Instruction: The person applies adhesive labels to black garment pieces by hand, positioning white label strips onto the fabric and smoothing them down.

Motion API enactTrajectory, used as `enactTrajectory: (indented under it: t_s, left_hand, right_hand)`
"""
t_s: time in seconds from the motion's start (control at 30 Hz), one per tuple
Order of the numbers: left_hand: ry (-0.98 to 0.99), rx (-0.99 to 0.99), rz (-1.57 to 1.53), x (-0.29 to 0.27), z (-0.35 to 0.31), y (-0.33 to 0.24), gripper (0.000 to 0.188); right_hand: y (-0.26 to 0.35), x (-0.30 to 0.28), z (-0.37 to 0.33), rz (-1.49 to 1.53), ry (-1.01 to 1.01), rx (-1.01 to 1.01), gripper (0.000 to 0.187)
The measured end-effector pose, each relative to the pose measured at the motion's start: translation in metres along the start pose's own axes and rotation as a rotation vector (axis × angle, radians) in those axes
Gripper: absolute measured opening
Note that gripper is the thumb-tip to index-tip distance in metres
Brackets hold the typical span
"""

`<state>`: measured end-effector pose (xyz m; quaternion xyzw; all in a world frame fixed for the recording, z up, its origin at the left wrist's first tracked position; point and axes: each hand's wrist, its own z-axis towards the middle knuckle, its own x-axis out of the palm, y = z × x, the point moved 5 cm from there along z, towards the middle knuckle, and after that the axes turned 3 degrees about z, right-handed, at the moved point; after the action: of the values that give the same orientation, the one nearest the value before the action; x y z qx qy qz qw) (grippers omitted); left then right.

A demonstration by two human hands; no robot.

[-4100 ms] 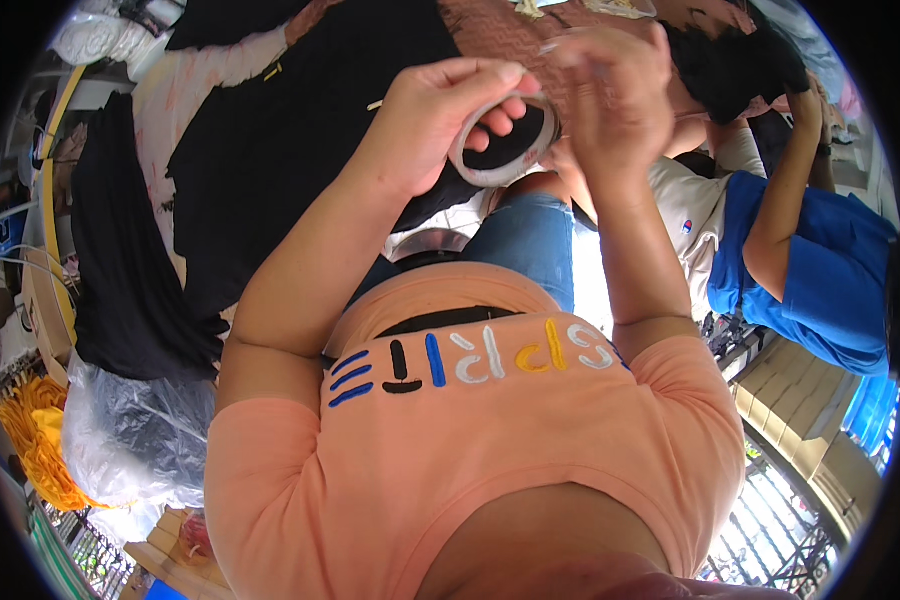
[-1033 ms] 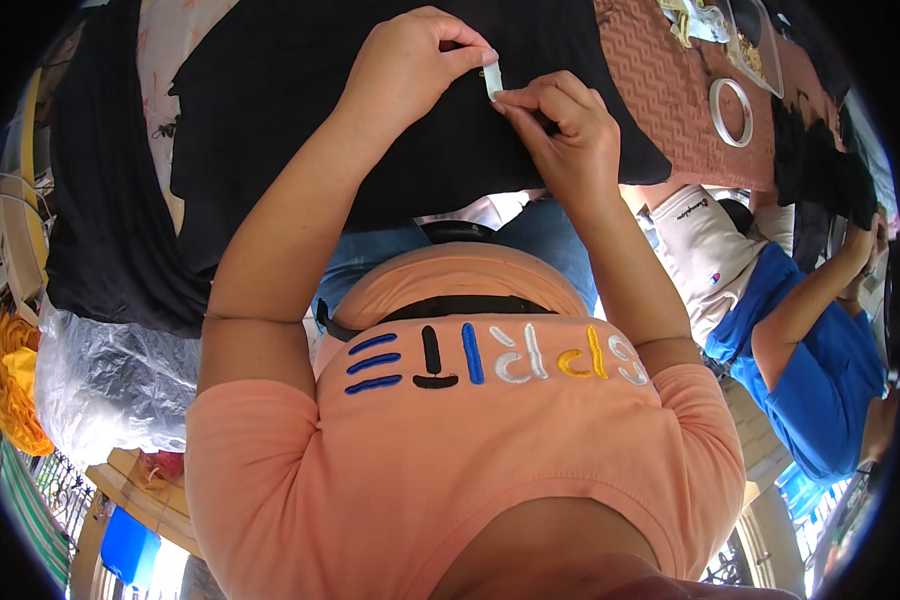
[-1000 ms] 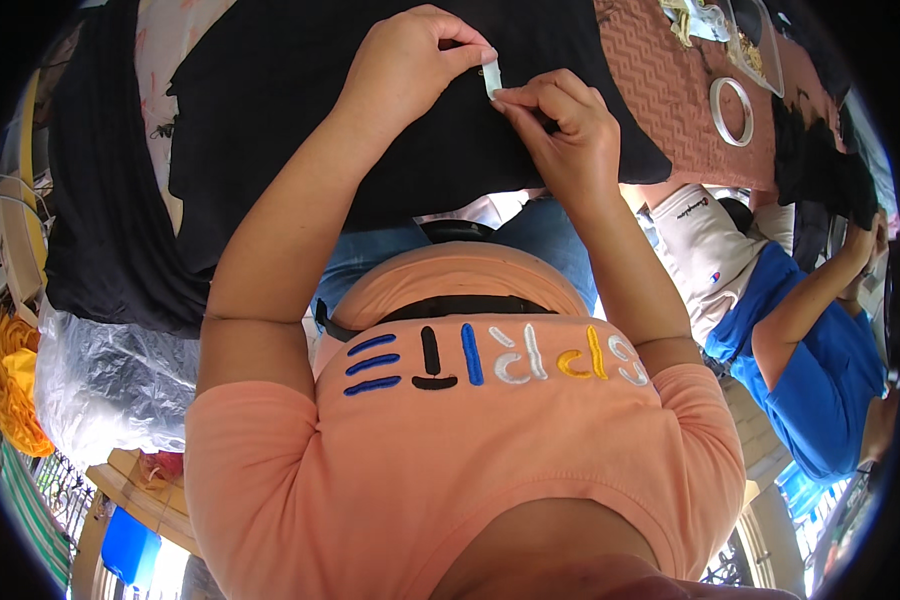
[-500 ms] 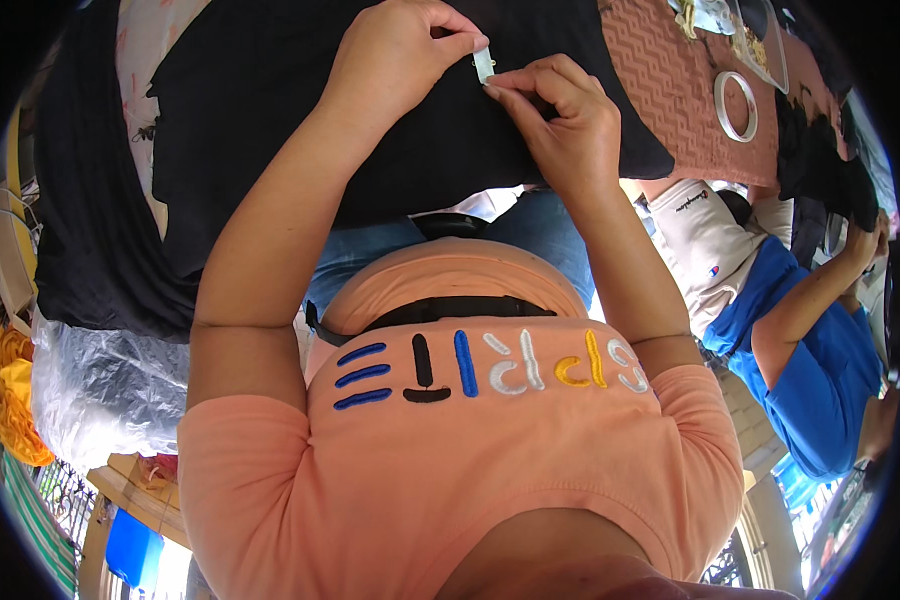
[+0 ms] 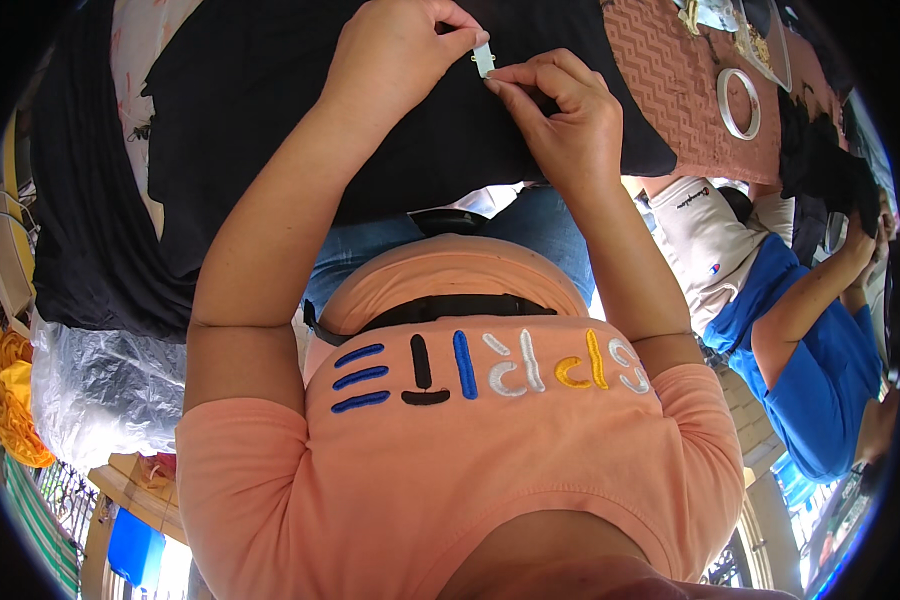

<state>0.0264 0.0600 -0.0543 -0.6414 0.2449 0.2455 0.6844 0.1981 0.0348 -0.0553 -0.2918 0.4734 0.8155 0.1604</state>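
Observation:
A small pale strip (image 5: 484,61) with tiny gold-coloured bits at its sides is held above black fabric (image 5: 440,130). My left hand (image 5: 400,50) pinches the strip's upper end between thumb and finger. At its lower end, the thumb and forefinger of my right hand (image 5: 575,115) close together on it. The rest of the right fingers curl inward. What exactly the strip is, I cannot make out.
On the brown patterned cloth (image 5: 660,90) to the right lie a white ring-shaped roll (image 5: 738,104) and a clear plastic container (image 5: 765,45). A co-worker in a blue shirt (image 5: 810,370) sits at the right, hands on black cloth. Clear plastic sheeting (image 5: 100,390) bulges at the left.
The fingers of my right hand have shifted up slightly near the strip, and more of its gold-coloured side bits shows. My left hand stays almost still.

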Motion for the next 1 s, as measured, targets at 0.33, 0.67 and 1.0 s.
enactTrajectory:
  t_s: [0.33, 0.67, 1.0]
  left_hand:
    - [-0.092, 0.093, 0.104, 0.002, -0.006, -0.009, 0.009]
    - [-0.179, 0.381, 0.156, -0.011, -0.012, -0.003, 0.027]
    - [0.230, 0.594, 0.561, -0.007, -0.040, -0.003, 0.045]
  right_hand:
    - [-0.003, 0.001, 0.000, -0.057, 0.022, -0.034, 0.008]
    - [-0.002, 0.001, 0.004, -0.082, 0.109, 0.045, 0.009]
    - [0.008, -0.006, 0.013, -0.186, 0.175, -0.169, 0.012]
